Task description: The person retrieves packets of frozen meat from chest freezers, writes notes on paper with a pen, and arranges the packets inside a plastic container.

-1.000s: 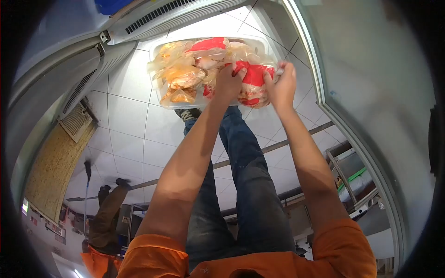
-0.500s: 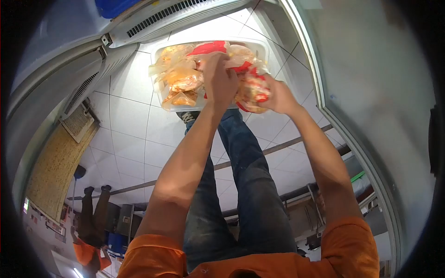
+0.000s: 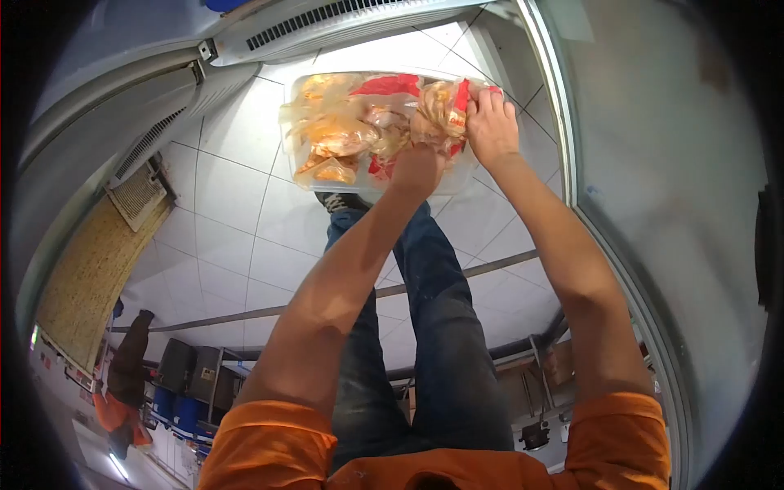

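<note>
A shallow translucent plastic tub [image 3: 286, 155] on the floor holds several clear bags of what looks like raw poultry. My right hand [image 3: 492, 126] grips the edge of a clear, red-printed bag of meat [image 3: 442, 104] at the tub's right side. Against the lower part of that bag, my left hand [image 3: 418, 170] is closed, with most of its fingers hidden behind the hand and plastic. Left of my hands lies an orange-tinted bag of meat [image 3: 339, 135], and a red-printed bag [image 3: 388, 85] lies along the far rim.
An open door [image 3: 661, 163] rises close on my right. At the upper left is a white appliance with a vent grille [image 3: 314, 22]. My shoe [image 3: 339, 201] is right by the tub's near edge. Another person [image 3: 122, 392] in an orange top is at the far lower left.
The red-printed bag has moved from the tub's near right side up toward its far right corner. My right hand has moved away from me with it; my left hand has shifted right and nearer me.
</note>
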